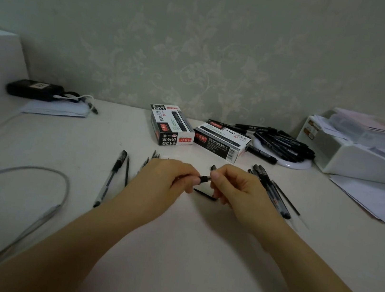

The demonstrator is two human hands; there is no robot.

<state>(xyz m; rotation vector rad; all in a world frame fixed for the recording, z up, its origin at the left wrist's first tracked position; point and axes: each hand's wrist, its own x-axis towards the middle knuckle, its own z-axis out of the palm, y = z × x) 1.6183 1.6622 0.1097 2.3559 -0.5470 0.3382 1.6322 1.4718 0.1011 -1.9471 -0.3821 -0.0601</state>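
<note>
Pinching the short pen part [204, 179] at both ends, left hand [164, 179] and right hand [232, 189] hold it lying left-right.

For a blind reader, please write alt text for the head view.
The left hand and right hand pinch one small black pen part above a white desk. Loose pens lie on both sides, two pen boxes behind.
</note>
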